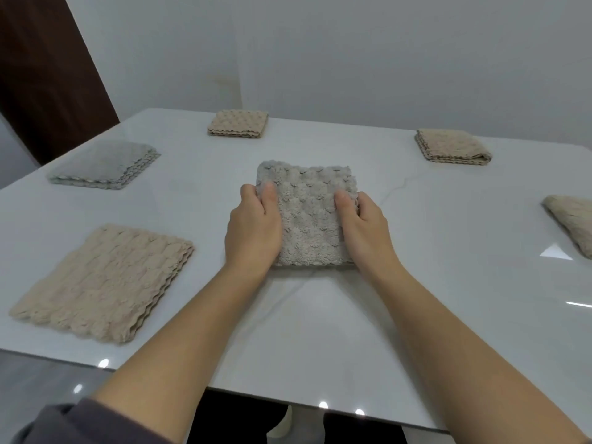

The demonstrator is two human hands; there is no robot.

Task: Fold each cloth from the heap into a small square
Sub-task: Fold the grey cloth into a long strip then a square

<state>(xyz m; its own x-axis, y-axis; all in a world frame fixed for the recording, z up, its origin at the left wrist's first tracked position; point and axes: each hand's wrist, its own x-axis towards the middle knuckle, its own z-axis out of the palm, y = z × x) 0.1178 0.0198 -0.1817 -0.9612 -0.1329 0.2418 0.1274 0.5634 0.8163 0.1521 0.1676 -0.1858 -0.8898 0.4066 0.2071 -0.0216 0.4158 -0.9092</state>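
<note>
Bare forearms reach to mid-tabletop (448, 225), where the left hand (253, 232) and right hand (365, 232) clasp the grey cloth's (309, 213) side edges, thumbs on top, other fingers hidden. Five folded cloths ring it: beige at 8, 12, 1, 3 o'clock (the last cut off), grey at 10.

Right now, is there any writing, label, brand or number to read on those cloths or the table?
None: no words, labels, numbers or signs show on the grey textured cloth under both hands, the other folded beige and grey cloths, or the glossy white table.
</note>
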